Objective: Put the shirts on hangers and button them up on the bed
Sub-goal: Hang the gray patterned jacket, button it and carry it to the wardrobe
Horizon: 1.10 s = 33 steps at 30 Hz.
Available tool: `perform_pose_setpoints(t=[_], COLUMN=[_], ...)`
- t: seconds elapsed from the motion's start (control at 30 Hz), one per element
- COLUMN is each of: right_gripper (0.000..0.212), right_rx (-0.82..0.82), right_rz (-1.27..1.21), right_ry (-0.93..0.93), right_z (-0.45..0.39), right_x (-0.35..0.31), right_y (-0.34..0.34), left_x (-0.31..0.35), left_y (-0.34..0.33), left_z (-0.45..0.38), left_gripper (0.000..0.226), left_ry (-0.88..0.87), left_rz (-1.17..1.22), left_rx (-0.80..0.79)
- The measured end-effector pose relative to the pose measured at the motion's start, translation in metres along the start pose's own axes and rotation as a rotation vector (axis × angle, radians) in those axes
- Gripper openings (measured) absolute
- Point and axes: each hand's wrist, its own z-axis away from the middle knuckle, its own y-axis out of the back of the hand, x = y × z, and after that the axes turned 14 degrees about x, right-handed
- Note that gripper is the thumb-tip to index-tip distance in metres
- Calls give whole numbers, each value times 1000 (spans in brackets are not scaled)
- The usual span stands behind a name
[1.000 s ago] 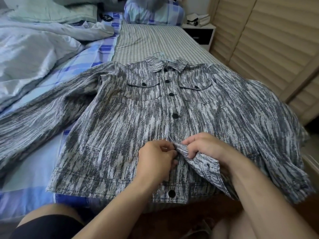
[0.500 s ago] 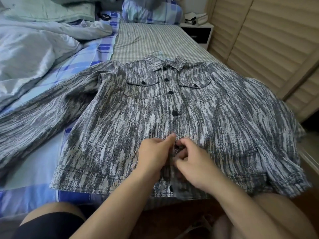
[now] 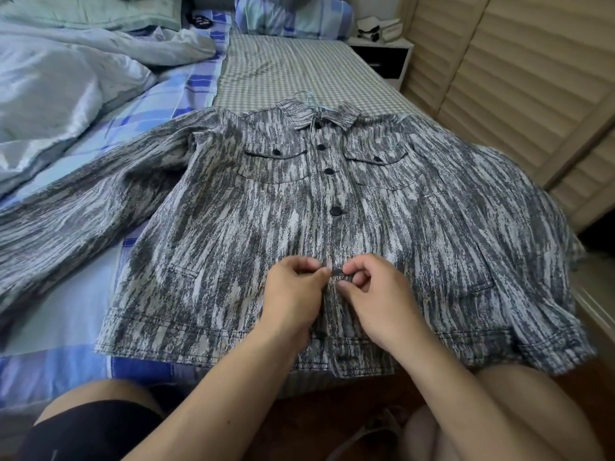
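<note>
Both hands (image 3: pixel 293 287) (image 3: pixel 372 291) pinching shirt (image 3: pixel 233 247) placket, mid-bed (image 3: pixel 299 68)

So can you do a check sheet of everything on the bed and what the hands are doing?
Surface: bed, checked sheet beside blue plaid sheet.
Job's things: grey streaky shirt lying flat, front up; upper buttons fastened; hanger hook pokes out above the collar.
Clutter: rumpled pale duvet, pillow.
Grips: left hand and right hand pinch the placket at a lower button.
Cables: nothing seen.
Surroundings: nightstand, slatted doors, person's knees below.
</note>
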Motion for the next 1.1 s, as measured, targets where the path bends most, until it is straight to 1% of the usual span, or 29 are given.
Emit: perform_pose_setpoints(t=[0.1,0.17,0.23,0.33,0.43,0.6,0.7,0.77,0.93,1.03,1.1], right_gripper=[17,18,17,16,22,13,12,9,7,8,5], right_rx=[38,95,184,291,312,243,218,255,360,340,318], right_rz=[-12,-6,-5,-13,-22,-39,-8,-13,20,-2,-28], right_ry=[2,32,107,275,332,301,287,291,435,533,572], right_z=[1,5,11,18,18,14,11,10,7,3,2], right_x=[2,3,5,8,11,11,12,12,8,11,14], right_y=[-4,-7,-12,-19,-23,-22,-17,-14,-14,-13,-11], left_x=[-1,1,3,7,7,9,8,10,16,17,17], left_y=[0,-2,-4,-5,-8,-16,-15,-11,-3,-2,-2], left_z=[4,8,9,11,15,21,26,29,28,26,24], left_gripper=[14,16,18,18,16,17,19,19,24,23,21], left_ry=[2,1,33,86,149,203,141,66,-83,-148,-224], left_rz=[26,30,49,72,127,258,249,205,120,55,-20], left_rx=[28,47,55,43,31,78,86,70,40,42,52])
